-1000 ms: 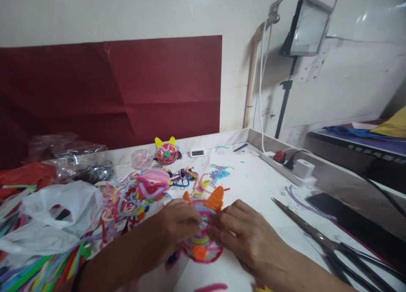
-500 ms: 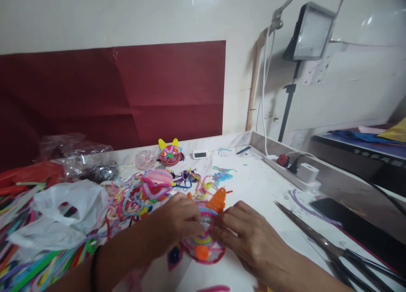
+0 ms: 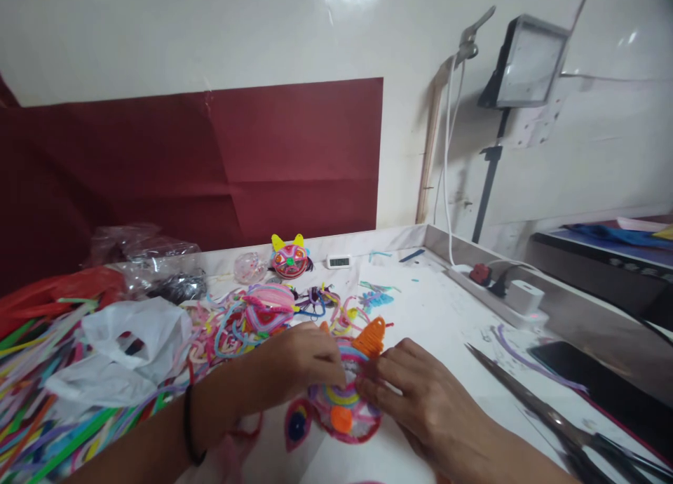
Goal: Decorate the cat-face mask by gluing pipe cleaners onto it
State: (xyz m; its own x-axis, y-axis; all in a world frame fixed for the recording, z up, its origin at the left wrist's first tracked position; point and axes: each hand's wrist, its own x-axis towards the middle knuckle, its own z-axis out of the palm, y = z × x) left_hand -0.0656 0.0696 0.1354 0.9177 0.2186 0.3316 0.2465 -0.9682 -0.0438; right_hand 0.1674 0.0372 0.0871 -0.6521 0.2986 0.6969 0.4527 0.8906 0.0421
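Observation:
Between my hands is a round pipe-cleaner animal face (image 3: 344, 400) in pink, blue and yellow stripes, with an orange ear (image 3: 369, 337) and an orange round nose (image 3: 341, 420). My left hand (image 3: 308, 358) closes on its left upper side, fingers bent inward. My right hand (image 3: 413, 386) grips its right edge, fingertips pressed on the striped face. What the fingertips pinch is partly hidden. Just left of the face lies a pink teardrop eye piece (image 3: 298, 424) with a dark blue centre, on white paper.
Loose pipe cleaners (image 3: 68, 428) and a white plastic bag (image 3: 131, 337) cover the left. Behind stand a yellow-eared face (image 3: 290, 257) and a small digital clock (image 3: 338, 261). Scissors (image 3: 547, 414), a phone (image 3: 594, 379) and a power strip (image 3: 505, 305) lie at right.
The whole view has shifted slightly, so things sit a little further right and lower. Both hands stay on the striped face with nearly the same grip.

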